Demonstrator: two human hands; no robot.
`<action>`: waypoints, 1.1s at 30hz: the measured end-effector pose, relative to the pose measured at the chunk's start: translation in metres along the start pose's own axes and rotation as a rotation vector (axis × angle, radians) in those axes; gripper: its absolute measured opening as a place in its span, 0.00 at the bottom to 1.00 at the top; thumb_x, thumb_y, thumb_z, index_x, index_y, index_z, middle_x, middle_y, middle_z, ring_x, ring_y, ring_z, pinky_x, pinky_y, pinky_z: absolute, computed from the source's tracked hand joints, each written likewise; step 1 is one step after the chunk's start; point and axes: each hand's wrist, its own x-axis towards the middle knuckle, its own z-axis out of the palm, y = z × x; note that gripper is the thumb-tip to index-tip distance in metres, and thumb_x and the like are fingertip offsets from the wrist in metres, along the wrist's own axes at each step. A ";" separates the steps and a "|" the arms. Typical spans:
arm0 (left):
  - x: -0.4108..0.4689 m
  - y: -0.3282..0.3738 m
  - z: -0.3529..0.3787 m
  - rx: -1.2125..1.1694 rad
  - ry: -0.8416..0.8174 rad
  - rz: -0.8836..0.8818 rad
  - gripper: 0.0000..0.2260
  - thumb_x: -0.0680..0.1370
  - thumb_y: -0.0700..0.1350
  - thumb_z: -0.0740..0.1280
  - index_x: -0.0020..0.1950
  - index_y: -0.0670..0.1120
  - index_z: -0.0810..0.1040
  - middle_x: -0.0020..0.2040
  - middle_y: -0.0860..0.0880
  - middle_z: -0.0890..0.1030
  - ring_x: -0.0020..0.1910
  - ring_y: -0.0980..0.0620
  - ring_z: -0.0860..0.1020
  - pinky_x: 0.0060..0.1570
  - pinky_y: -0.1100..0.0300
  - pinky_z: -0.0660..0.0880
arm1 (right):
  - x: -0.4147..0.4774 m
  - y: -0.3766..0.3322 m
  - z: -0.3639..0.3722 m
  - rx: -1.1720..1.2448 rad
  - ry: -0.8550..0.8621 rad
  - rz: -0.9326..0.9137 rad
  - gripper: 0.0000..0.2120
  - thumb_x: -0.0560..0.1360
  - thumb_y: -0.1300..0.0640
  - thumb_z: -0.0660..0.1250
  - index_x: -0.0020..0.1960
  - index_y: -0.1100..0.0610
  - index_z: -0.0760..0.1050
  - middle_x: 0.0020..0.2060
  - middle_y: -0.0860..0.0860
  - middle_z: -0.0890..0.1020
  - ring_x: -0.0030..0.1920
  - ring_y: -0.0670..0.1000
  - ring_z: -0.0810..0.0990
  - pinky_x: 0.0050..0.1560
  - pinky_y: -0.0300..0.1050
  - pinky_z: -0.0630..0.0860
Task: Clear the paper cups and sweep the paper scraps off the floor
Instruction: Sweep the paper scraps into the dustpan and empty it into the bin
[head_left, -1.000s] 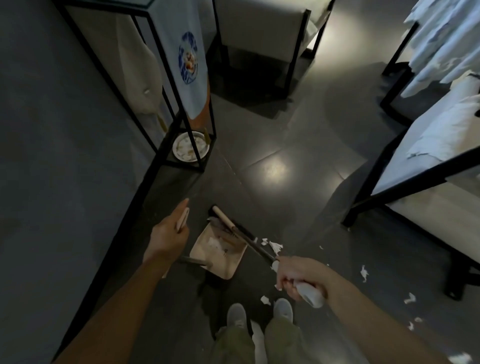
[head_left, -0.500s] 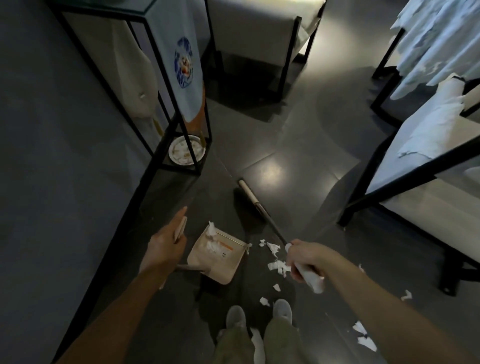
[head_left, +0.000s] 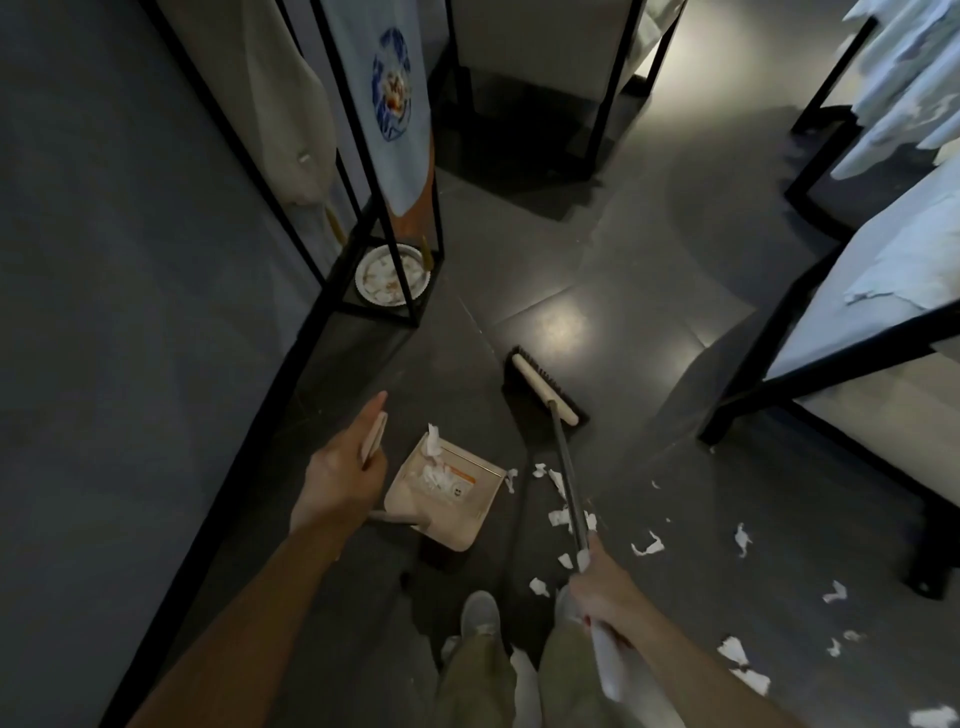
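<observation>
Gripping the broom shaft (head_left: 569, 483) with the right hand (head_left: 602, 587) wrapped round it, the person is reaching the broom head (head_left: 545, 395) out onto the floor (head_left: 623, 338), beyond a cluster of paper scraps (head_left: 563, 517) lying just right of the dustpan (head_left: 447, 499). The left hand (head_left: 343, 473) is curling round the dustpan handle (head_left: 374, 436) and holding the pan down; white scraps are already sitting inside it. The stroke is probably calling for a short, light pull back and leftward, bristles pressing on the tiles, since torn paper is likely to flutter past a fast sweep. Tilting the pan's lip flat to the floor should be stopping pieces from sliding under. Outlying scraps (head_left: 737, 652) are lying well apart to the right, needing gathering afterwards.
</observation>
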 end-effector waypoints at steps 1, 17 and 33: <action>0.000 0.001 0.002 0.013 0.003 0.003 0.28 0.77 0.38 0.63 0.74 0.58 0.61 0.52 0.43 0.78 0.45 0.47 0.78 0.53 0.48 0.77 | -0.003 0.000 0.001 0.013 -0.015 0.009 0.34 0.74 0.65 0.61 0.77 0.53 0.53 0.54 0.57 0.78 0.42 0.50 0.80 0.39 0.41 0.80; -0.032 0.017 0.020 0.039 -0.091 0.081 0.29 0.78 0.39 0.63 0.75 0.58 0.59 0.59 0.44 0.75 0.54 0.53 0.74 0.56 0.57 0.72 | -0.071 0.011 -0.025 -0.180 -0.039 -0.023 0.10 0.75 0.60 0.60 0.36 0.58 0.70 0.26 0.50 0.74 0.25 0.45 0.73 0.22 0.33 0.66; -0.029 0.026 0.039 0.048 -0.075 0.120 0.27 0.78 0.40 0.62 0.74 0.58 0.60 0.57 0.43 0.76 0.54 0.49 0.75 0.59 0.51 0.73 | -0.067 0.026 -0.003 -0.105 -0.210 0.116 0.17 0.76 0.65 0.61 0.64 0.64 0.70 0.33 0.54 0.75 0.28 0.45 0.72 0.30 0.36 0.70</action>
